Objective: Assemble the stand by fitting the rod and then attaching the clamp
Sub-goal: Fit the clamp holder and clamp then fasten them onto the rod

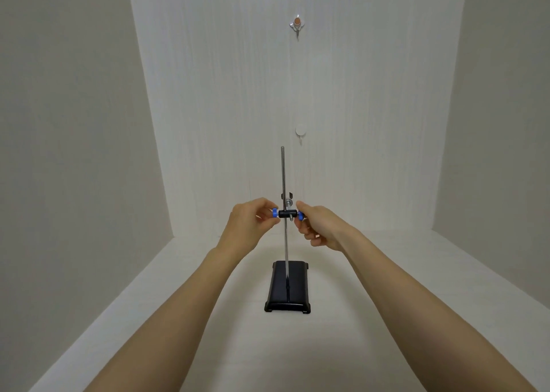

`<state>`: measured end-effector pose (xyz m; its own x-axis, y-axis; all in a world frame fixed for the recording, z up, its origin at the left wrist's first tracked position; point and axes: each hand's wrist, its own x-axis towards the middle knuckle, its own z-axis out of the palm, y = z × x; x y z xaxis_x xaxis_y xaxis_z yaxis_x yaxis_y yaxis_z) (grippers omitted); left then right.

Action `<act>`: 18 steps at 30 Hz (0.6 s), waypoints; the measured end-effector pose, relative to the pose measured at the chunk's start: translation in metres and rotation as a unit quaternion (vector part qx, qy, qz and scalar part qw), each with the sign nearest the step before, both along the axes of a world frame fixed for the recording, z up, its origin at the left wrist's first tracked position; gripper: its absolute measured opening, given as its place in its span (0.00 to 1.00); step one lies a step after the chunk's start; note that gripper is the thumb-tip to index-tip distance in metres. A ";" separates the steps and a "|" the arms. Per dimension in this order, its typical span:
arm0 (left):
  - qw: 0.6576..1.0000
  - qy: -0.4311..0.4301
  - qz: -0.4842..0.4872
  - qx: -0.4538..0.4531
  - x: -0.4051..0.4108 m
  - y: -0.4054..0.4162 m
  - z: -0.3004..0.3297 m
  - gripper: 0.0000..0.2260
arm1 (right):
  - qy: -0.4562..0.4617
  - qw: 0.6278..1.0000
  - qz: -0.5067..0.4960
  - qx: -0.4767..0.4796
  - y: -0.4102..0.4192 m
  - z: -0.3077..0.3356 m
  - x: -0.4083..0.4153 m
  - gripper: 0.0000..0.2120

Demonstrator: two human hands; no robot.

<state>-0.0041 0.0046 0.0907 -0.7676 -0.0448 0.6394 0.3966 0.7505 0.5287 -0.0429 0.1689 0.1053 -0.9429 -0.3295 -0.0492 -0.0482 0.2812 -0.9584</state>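
A black rectangular stand base (pixel 288 287) sits on the white surface in the middle of the view. A thin metal rod (pixel 283 177) rises upright from it. About halfway up the rod sits a black clamp (pixel 288 213) with a blue knob at each end and small jaws pointing away from me. My left hand (pixel 250 228) pinches the left blue knob between thumb and fingers. My right hand (pixel 318 226) pinches the right blue knob, which is mostly hidden by its fingers.
White walls close in on the left, right and back. Two hooks hang on the back wall: a round white one (pixel 301 132) just above the rod's top and a metal one (pixel 297 25) higher up. The white surface (pixel 208 347) stretches towards me.
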 end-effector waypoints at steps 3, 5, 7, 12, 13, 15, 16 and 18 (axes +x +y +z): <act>0.992 -0.107 -0.041 0.059 0.002 0.006 -0.012 0.18 | 0.028 0.999 -0.002 0.019 -0.001 -0.001 0.000 0.22; 0.983 -0.152 -0.047 0.088 -0.001 0.013 -0.021 0.16 | 0.036 0.999 0.011 0.005 -0.002 -0.002 0.001 0.20; 0.974 -0.166 -0.044 0.150 -0.004 0.018 -0.025 0.12 | 0.060 0.998 0.018 -0.007 -0.002 -0.004 0.001 0.19; 0.973 -0.142 -0.034 0.177 -0.004 0.025 -0.030 0.06 | 0.128 0.991 -0.011 -0.038 -0.004 -0.011 0.004 0.20; 0.974 -0.137 -0.028 0.180 -0.004 0.026 -0.030 0.06 | 0.132 0.990 -0.016 -0.050 -0.005 -0.012 0.005 0.20; 0.975 -0.131 -0.022 0.180 -0.004 0.027 -0.032 0.06 | 0.135 0.988 -0.029 -0.071 -0.007 -0.014 0.007 0.21; 0.976 -0.128 -0.020 0.178 -0.003 0.028 -0.032 0.07 | 0.140 0.987 -0.037 -0.075 -0.007 -0.015 0.008 0.21; 0.976 -0.125 -0.016 0.175 -0.003 0.030 -0.033 0.08 | 0.154 0.983 -0.059 -0.076 -0.010 -0.017 0.009 0.22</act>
